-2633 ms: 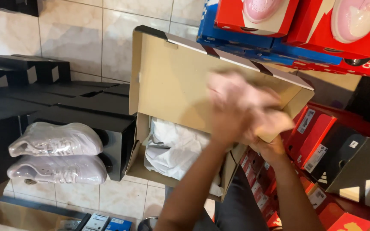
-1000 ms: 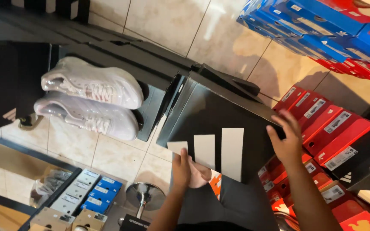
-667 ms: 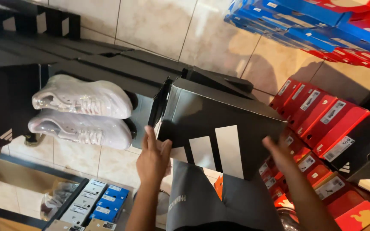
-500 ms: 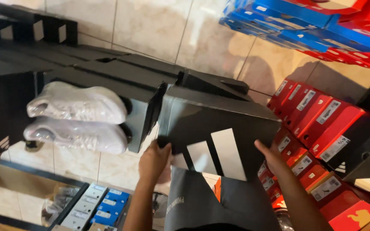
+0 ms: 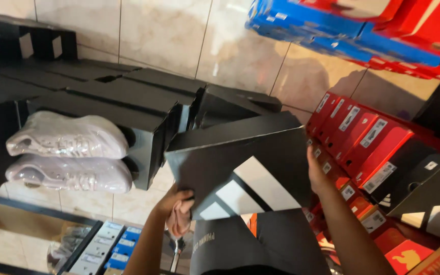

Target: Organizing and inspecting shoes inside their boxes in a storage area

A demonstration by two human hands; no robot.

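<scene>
We held the black shoebox point(image 5: 240, 168), lid closed and marked with white stripes, at the centre of the view, over the tiled floor point(image 5: 159, 35). At nine o'clock a stack of black boxes point(image 5: 103, 107) carried a pair of pale sneakers point(image 5: 67, 153); at three o'clock stood red boxes point(image 5: 362, 137). Our left hand point(image 5: 176, 209) gripped the lower left corner, fingers curled under; our right hand point(image 5: 315, 175) lay flat against the right edge. We judged the carrying step in hand; setting it down would have called for level support.
</scene>
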